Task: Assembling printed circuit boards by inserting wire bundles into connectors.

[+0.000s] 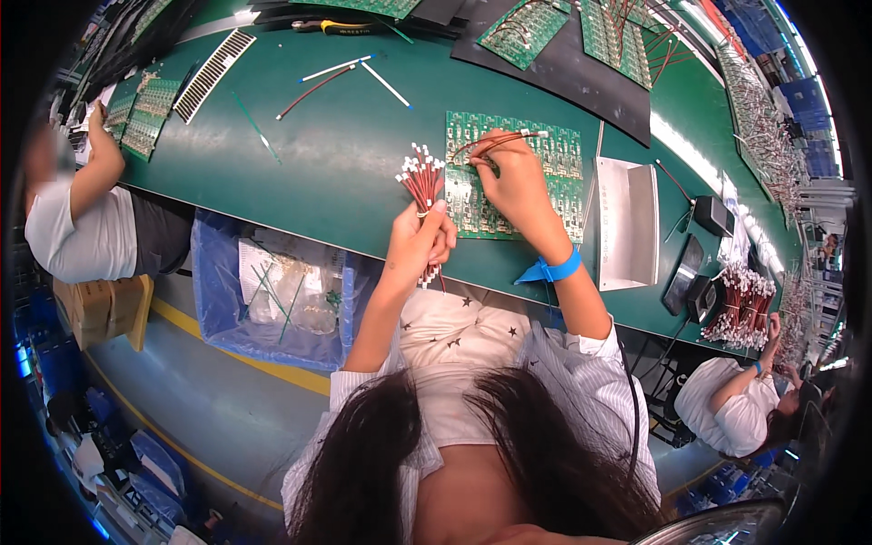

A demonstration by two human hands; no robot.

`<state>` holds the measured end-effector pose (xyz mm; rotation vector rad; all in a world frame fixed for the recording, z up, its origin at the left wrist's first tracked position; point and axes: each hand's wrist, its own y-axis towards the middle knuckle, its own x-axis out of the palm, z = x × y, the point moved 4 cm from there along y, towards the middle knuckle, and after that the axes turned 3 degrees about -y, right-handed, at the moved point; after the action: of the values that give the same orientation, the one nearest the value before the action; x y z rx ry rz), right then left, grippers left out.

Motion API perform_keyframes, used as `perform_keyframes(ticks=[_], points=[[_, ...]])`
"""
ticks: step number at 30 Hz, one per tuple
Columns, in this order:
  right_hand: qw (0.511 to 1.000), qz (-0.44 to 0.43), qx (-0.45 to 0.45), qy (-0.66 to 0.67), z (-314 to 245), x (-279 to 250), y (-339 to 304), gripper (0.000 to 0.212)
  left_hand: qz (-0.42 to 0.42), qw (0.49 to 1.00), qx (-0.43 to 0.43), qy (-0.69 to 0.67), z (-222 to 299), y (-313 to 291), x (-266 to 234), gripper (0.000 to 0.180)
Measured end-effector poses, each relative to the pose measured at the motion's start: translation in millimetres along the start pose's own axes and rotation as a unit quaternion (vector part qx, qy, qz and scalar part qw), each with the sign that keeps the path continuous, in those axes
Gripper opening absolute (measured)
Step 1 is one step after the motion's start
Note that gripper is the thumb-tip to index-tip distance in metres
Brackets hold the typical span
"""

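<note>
A bundle of red and black wires with white connectors (421, 180) stands in my left hand (420, 238), whose fingers are wrapped round it near the table's front edge. Just right of it lies a green circuit board panel (559, 186), made of many small repeated boards. Over the panel's upper part is my right hand (510, 171), its fingers pinched on a short red and black wire (481, 143). One white connector of that wire sticks out to the right; its other end is near the board, and I cannot tell whether it touches. A blue wrist strap (552, 268) circles my right wrist.
A white tray (627, 222) stands right of the panel. Loose wires (313, 94) and yellow-handled pliers (336, 27) lie farther back. Wired boards (524, 32) rest on black sheets. A blue-lined bin (218, 300) is below the edge. Other people sit at both sides.
</note>
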<state>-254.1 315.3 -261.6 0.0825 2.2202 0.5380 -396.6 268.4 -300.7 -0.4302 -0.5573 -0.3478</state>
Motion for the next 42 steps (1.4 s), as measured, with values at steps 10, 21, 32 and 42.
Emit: perform_keyframes(ticks=[10,21,32,42], points=[[0.995,-0.009,-0.019,-0.094,-8,3,4,0.006,0.017,1.000,-0.010,0.004,1,1,2,0.043],[0.975,-0.042,0.176,0.127,-45,-39,-28,0.015,-0.027,0.998,0.019,0.058,0,-21,9,0.021],[0.912,-0.136,0.260,0.285,-47,-49,-48,0.020,-0.095,0.995,0.001,-0.029,-6,-28,37,0.025],[0.881,0.080,0.204,0.419,-46,-90,-51,0.018,-0.022,0.999,0.041,-0.001,-6,-26,46,0.027]])
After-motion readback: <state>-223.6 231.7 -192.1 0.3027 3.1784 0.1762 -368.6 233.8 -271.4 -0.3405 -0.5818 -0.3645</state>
